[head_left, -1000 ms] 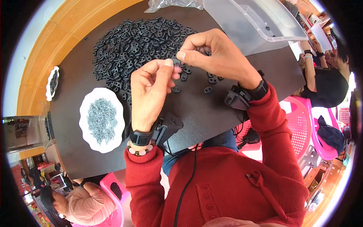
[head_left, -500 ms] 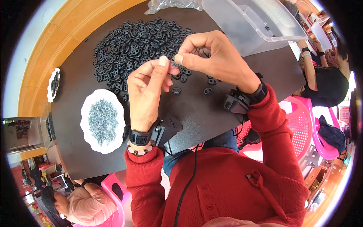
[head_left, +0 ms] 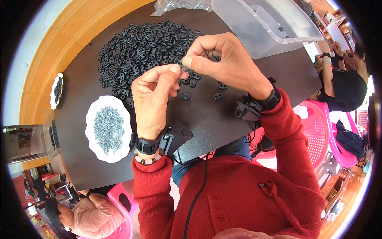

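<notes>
The left hand (head_left: pixel 153 93) pinches a small dark piece (head_left: pixel 184 68) between thumb and fingers, mostly hidden. The right hand (head_left: pixel 227 59) meets it there, thumb and forefinger at the piece — whether they grip it cannot be told. Just beyond lies a heap of black 2-hole pieces (head_left: pixel 137 51); 1 white scalloped dish (head_left: pixel 91 137) of silvery parts (head_left: pixel 108 129) sits left of the left wrist.
</notes>
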`<state>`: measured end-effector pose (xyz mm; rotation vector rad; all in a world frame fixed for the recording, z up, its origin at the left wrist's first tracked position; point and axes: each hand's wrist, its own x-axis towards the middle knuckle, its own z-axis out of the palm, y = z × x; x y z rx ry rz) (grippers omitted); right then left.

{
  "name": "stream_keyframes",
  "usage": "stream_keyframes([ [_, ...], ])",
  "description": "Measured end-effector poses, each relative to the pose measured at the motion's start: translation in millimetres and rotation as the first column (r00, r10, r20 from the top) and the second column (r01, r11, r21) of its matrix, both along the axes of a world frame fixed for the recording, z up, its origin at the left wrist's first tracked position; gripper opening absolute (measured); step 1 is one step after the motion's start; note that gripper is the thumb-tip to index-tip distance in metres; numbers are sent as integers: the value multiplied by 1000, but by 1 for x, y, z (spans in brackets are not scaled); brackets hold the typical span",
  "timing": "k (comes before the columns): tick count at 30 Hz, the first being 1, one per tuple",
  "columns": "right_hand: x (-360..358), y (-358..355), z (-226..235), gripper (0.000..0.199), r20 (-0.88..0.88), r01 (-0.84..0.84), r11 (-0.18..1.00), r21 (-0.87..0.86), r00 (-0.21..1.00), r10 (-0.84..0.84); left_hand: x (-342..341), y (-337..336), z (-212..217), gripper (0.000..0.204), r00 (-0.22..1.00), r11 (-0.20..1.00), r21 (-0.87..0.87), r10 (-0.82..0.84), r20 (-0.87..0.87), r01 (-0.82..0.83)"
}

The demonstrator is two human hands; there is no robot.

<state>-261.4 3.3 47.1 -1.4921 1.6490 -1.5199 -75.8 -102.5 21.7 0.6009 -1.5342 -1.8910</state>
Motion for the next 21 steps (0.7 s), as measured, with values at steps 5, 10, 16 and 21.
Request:
stream_keyframes([
  [5, 1, 3, 7, 20, -31, -20, 997, 74, 999, 22, 2, -2, 2, 21, 999, 997, 68, -36, -37, 39],
  [10, -1, 1, 1, 21, -40, -11, 1000, 25, 999, 12, 0, -1, 1, 21, 999, 999, 26, -37, 2, 37],
  [16, 0, 0, 2, 20, -40, -12, 998, 64, 999, 14, 0, 1, 2, 21, 998, 1000, 10, 18, 55, -19],
  [21, 3, -2, 4, 20, -64, -46, 995, 89, 997, 52, 2, 2, 5, 20, 994, 995, -76, 64, 89, -57],
])
